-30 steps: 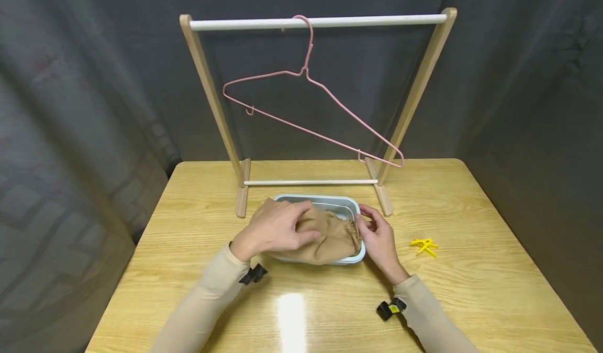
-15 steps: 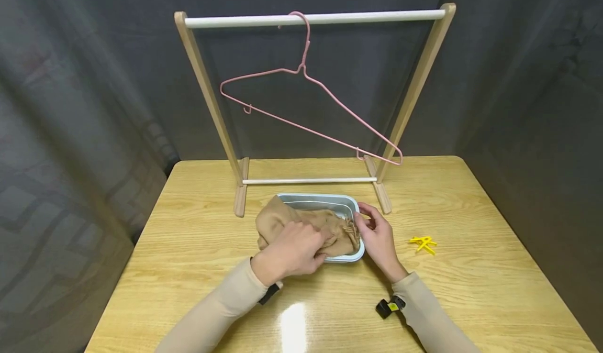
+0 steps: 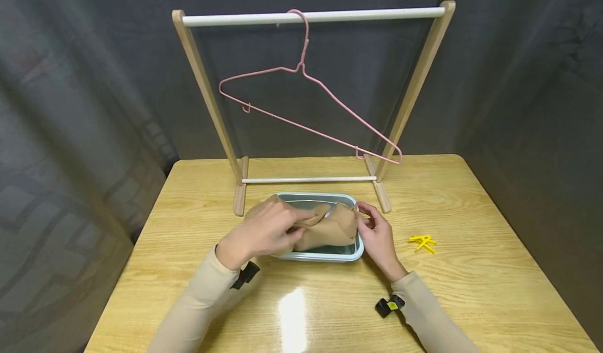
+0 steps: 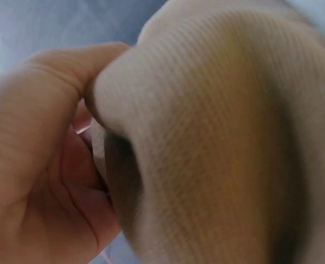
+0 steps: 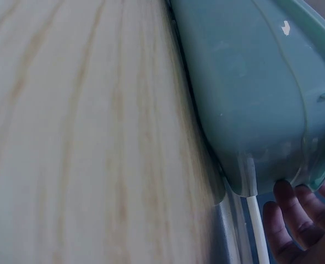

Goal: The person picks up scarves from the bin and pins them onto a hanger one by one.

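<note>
A light blue plastic basin (image 3: 325,257) stands on the table with a tan cloth (image 3: 330,233) bunched inside it. Part of the cloth spills over the basin's left end. My left hand (image 3: 266,230) pinches the cloth above the left half of the basin; the left wrist view shows thumb and fingers around a fold of ribbed fabric (image 4: 190,137). At the basin's right end, my right hand (image 3: 378,238) grips the rim, and its fingers (image 5: 300,217) reach the outer wall in the right wrist view.
Behind the basin stands a wooden rack (image 3: 426,65) with a white top bar (image 3: 367,15). A pink wire hanger (image 3: 282,69) hangs tilted from that bar. Yellow clothes pegs (image 3: 423,242) lie on the table (image 3: 471,290) to the right. Dark curtains (image 3: 94,107) surround the table.
My left hand moved right and down into the cloth, then back left with the fabric pulled along. The cloth's right part has shifted and unfolded. My right hand stayed at the rim.
</note>
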Demonstrator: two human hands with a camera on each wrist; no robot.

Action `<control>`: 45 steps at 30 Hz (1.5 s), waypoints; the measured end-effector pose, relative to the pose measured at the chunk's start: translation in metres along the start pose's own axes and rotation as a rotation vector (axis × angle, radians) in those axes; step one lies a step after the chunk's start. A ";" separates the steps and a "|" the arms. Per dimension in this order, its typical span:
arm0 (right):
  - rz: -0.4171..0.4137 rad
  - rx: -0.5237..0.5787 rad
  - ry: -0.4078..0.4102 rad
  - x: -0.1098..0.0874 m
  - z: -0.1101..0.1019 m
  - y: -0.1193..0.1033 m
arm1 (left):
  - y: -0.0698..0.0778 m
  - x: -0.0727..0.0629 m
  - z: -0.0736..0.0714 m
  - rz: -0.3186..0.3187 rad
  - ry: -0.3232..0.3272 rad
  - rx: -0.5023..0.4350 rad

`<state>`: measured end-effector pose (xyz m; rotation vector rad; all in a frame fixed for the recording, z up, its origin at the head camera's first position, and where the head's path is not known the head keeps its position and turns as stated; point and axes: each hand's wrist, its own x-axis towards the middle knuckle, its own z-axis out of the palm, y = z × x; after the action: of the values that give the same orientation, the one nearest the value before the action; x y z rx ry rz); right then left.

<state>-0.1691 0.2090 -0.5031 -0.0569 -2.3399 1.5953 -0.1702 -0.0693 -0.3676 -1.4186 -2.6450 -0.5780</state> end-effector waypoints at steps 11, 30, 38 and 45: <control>-0.070 0.074 -0.059 0.000 -0.004 0.004 | -0.024 -0.013 -0.045 -0.132 -0.035 -0.366; 0.006 0.012 -0.027 0.000 0.002 0.000 | -0.010 0.011 0.039 0.033 0.232 -0.086; -0.002 0.017 -0.012 0.001 0.000 0.000 | -0.004 0.018 0.068 -0.110 0.001 0.106; 0.009 0.018 -0.014 -0.001 0.000 0.001 | 0.003 0.024 0.078 -0.196 -0.054 0.238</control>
<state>-0.1685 0.2093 -0.5037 -0.0516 -2.3386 1.6263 -0.1732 -0.0208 -0.4329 -1.1344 -2.8009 -0.2302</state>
